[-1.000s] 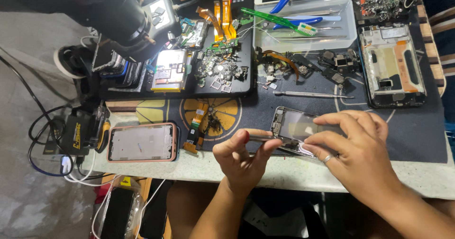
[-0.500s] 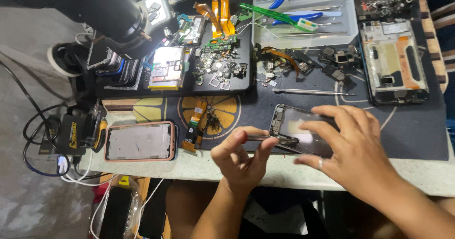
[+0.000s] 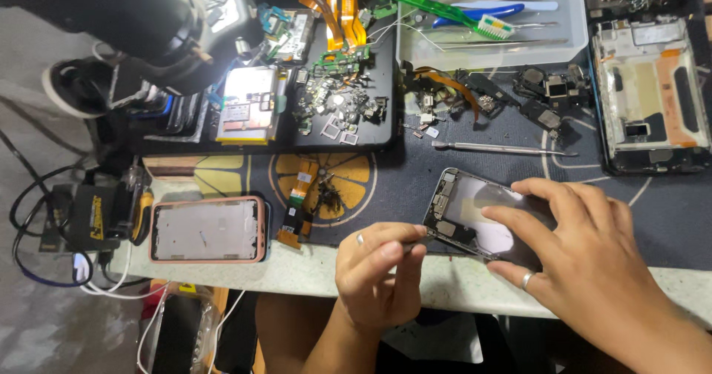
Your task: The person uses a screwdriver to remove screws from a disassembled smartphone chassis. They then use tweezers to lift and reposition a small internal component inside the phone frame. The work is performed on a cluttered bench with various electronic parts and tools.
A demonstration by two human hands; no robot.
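Head view. Opened phone chassis (image 3: 475, 218): lies at the near edge of the dark work mat (image 3: 653, 218), internals up, tilted toward the worker for access.

Right hand (image 3: 593, 263): fingers spread flat over the chassis, pinning it steady.

Left hand (image 3: 378, 270): fingers pinched narrow around a thin metal tool (image 3: 411, 246), tip meeting the chassis's lower edge.

Pink-rimmed phone frame (image 3: 206, 229): set aside at left, well apart.

Metal spudger (image 3: 504, 149): just beyond the chassis, within reach.

Clear tray (image 3: 489, 48): holds a green brush and tweezers.

Second frame (image 3: 653, 92): far right.
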